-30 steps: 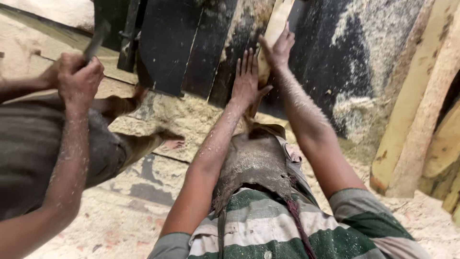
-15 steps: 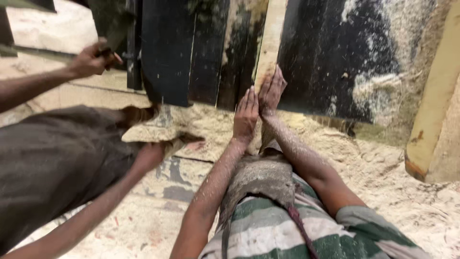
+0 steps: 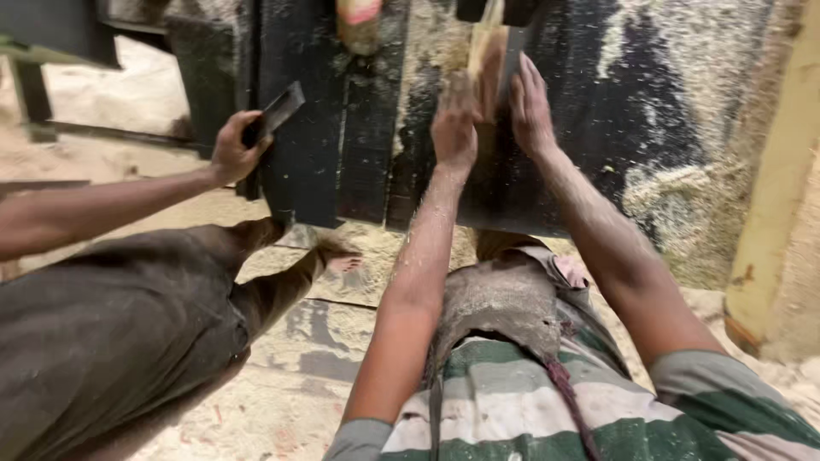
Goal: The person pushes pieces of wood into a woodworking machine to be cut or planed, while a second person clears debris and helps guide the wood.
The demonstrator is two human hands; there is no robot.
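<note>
My left hand (image 3: 454,121) and my right hand (image 3: 531,109) reach forward onto a dark, sawdust-covered machine table (image 3: 598,154). Between them lies a narrow pale wooden strip (image 3: 485,64) that runs away from me. Both palms press flat against its sides, fingers stretched out along it. My forearms are dusted with sawdust. The far end of the strip passes under a dark part at the top edge.
A co-worker's hand (image 3: 232,147) at the left grips a dark flat bar (image 3: 275,111); that person's leg and bare foot (image 3: 342,260) are below. A yellow wooden plank (image 3: 773,205) leans at the right. Sawdust covers the floor (image 3: 282,384).
My hands have moved forward along the wooden strip and now sit apart on either side of it. The co-worker's hand has shifted right and grips the bar on the table.
</note>
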